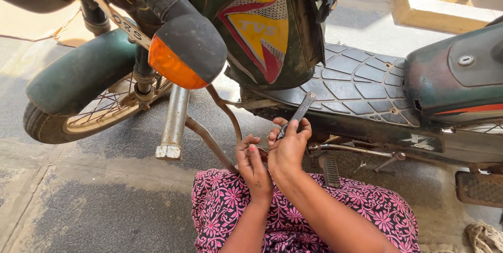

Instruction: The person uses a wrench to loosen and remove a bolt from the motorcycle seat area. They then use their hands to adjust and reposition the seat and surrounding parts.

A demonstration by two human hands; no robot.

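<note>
A person in a pink-and-black floral garment crouched beside a dark green moped on a paved floor. The right hand was curled shut around the lower end of a flat grey metal wrench, whose upper end pointed up toward the moped's ribbed black footboard. The left hand, just beside the right, had its fingers bent inward near the bent metal frame tube; whether it gripped anything could not be told. Beyond the hands, a black foot pedal hung under the frame. Farther left stood a silver leg guard, an orange turn signal and the spoked front wheel under its green mudguard. At the right, the worn seat cowl showed rust.
</note>
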